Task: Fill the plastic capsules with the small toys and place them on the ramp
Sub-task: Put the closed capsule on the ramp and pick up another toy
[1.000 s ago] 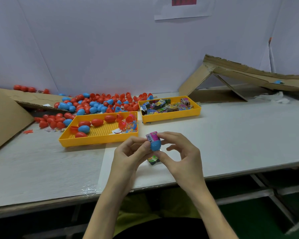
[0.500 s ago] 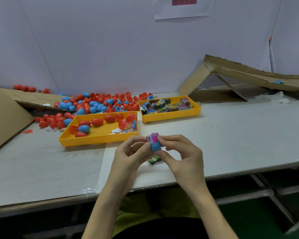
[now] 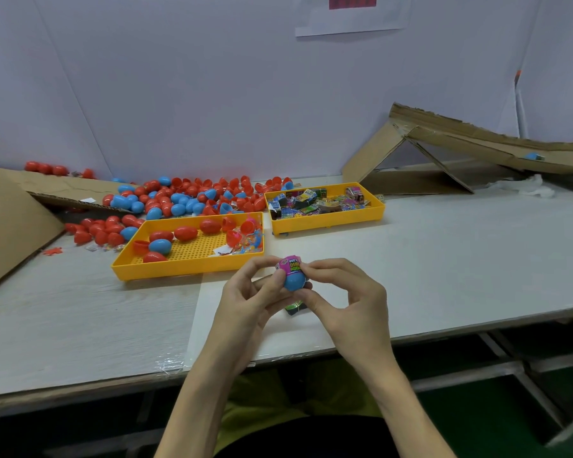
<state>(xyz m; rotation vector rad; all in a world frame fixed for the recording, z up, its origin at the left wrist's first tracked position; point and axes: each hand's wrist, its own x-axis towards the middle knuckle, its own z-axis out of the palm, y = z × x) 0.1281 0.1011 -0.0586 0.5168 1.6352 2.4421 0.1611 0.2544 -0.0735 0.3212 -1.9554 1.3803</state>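
Head view, near centre: blue capsule half (image 3: 293,281) pinched between curled fingers of left hand (image 3: 245,302) and right hand (image 3: 348,302), pink toy packet (image 3: 290,264) jutting from its top. Farther off — left yellow tray (image 3: 186,266) with red and blue capsules (image 3: 161,246), right yellow tray (image 3: 325,223) with toy packets (image 3: 315,203).

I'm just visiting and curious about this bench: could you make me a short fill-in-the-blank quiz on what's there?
The left hand and right hand hold a ___ capsule half.
The toy packet poking out of it is mostly ___.
The tray of toy packets is ___.
The ramp is made of ___.
Missing words: blue, pink, yellow, cardboard.
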